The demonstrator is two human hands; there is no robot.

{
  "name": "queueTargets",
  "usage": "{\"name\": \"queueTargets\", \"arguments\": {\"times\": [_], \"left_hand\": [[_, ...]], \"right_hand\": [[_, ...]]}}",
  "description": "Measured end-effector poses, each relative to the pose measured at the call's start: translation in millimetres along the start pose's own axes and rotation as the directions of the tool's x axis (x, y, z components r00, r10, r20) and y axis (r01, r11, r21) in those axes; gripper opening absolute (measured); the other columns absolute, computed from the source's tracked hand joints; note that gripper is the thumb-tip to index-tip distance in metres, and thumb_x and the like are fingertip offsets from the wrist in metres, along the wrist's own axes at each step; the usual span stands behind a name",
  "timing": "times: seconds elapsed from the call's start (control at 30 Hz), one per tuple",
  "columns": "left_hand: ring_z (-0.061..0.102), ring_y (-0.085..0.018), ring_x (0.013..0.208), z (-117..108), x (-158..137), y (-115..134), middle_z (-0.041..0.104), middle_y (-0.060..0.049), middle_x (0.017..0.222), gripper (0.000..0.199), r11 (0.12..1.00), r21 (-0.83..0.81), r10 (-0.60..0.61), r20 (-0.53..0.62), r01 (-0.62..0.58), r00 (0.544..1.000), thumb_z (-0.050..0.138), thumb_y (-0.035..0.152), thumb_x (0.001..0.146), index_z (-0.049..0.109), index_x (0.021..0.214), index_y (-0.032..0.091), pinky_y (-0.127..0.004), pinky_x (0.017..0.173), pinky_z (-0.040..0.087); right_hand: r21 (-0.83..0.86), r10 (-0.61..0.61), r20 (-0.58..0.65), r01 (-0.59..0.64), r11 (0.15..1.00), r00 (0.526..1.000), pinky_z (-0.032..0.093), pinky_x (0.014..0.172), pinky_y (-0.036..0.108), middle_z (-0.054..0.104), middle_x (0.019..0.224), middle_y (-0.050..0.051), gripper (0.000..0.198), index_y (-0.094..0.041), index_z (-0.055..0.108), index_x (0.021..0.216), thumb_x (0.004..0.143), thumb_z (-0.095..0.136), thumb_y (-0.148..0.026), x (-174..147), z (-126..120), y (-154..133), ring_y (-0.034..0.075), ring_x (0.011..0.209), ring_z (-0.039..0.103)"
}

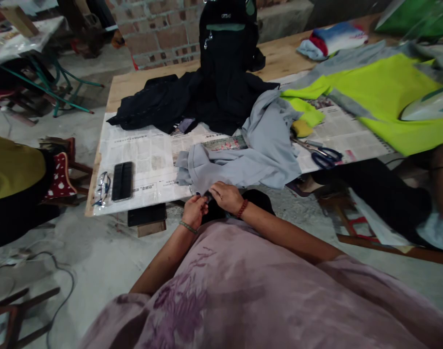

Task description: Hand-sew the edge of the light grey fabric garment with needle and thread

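Observation:
A light grey garment lies bunched over the front edge of the table, one end near my hands. My right hand, with a red bead bracelet, is closed in a pinch at that garment's lower edge. Close beside it, my left hand, wearing a green bracelet, is closed with its fingertips near the same edge. A small dark bit shows at the left fingers, too small to name. Both hands are just off the table's front edge, above my lap.
Newspaper covers the table. On it are a phone, glasses, dark clothing, scissors and a yellow-green garment under an iron. A black backpack stands behind. People sit left and right.

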State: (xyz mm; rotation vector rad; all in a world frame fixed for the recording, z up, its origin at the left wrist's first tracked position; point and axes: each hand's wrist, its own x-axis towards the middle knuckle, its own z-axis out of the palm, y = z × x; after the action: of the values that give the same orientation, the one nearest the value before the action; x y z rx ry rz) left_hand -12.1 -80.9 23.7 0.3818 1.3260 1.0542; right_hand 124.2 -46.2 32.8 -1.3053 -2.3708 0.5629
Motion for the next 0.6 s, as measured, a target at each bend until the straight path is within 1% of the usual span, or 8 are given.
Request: {"name": "queueTargets", "arguments": {"times": [0.07, 0.17, 0.3, 0.43, 0.6], "left_hand": [[0.042, -0.004, 0.039, -0.3, 0.3, -0.6, 0.047, 0.007, 0.048, 0.029, 0.999, 0.033, 0.011, -0.015, -0.01, 1.0, 0.071, 0.021, 0.051, 0.044, 0.061, 0.017, -0.017, 0.036, 0.025], [0.037, -0.003, 0.037, 0.1, -0.6, -2.3, 0.043, 0.007, 0.045, 0.023, 0.997, 0.06, 0.042, -0.043, -0.039, 0.998, 0.066, 0.017, 0.055, 0.044, 0.059, 0.016, -0.017, 0.035, 0.021], [0.032, -0.001, 0.036, 3.0, -4.0, -4.2, 0.043, 0.007, 0.047, 0.018, 0.997, 0.051, 0.06, -0.066, -0.057, 0.996, 0.061, 0.014, 0.056, 0.043, 0.059, 0.016, -0.017, 0.034, 0.02], [0.03, -0.001, 0.035, 6.1, -7.8, -3.6, 0.039, 0.009, 0.047, 0.021, 0.997, 0.028, 0.071, -0.067, -0.069, 0.995, 0.061, 0.015, 0.054, 0.041, 0.059, 0.017, -0.016, 0.034, 0.019], [0.029, -0.001, 0.035, 8.0, -10.4, -0.8, 0.037, 0.011, 0.048, 0.023, 0.996, -0.027, 0.086, -0.071, -0.088, 0.994, 0.062, 0.016, 0.053, 0.041, 0.062, 0.017, -0.016, 0.034, 0.019]], "right_hand": [[-0.081, -0.036, 0.046, 0.04, 0.996, 0.998, 0.037, 0.072, 0.024, 0.061, 0.087, 0.008, 0.028, -0.014, 0.059, 0.088, 0.092, 0.033, -0.024, -1.5, -0.8, -1.6, 0.014, 0.081, 0.054], [-0.163, -0.066, 0.111, 0.084, 0.983, 0.992, 0.035, 0.07, 0.025, 0.061, 0.085, 0.008, 0.027, -0.014, 0.059, 0.088, 0.09, 0.033, -0.02, -3.0, -0.3, -5.9, 0.015, 0.078, 0.054], [-0.187, -0.085, 0.153, 0.113, 0.976, 0.985, 0.034, 0.067, 0.026, 0.061, 0.083, 0.008, 0.023, -0.013, 0.059, 0.089, 0.088, 0.036, -0.016, -3.1, 1.4, -10.2, 0.016, 0.075, 0.054], [-0.181, -0.106, 0.144, 0.132, 0.975, 0.984, 0.033, 0.067, 0.026, 0.06, 0.082, 0.008, 0.021, -0.012, 0.059, 0.087, 0.087, 0.038, -0.016, -2.6, 3.1, -9.6, 0.015, 0.076, 0.053], [-0.161, -0.15, 0.056, 0.157, 0.974, 0.987, 0.033, 0.066, 0.024, 0.059, 0.078, 0.007, 0.021, -0.012, 0.058, 0.081, 0.087, 0.038, -0.015, -3.1, 6.4, -5.3, 0.014, 0.072, 0.051]]}}
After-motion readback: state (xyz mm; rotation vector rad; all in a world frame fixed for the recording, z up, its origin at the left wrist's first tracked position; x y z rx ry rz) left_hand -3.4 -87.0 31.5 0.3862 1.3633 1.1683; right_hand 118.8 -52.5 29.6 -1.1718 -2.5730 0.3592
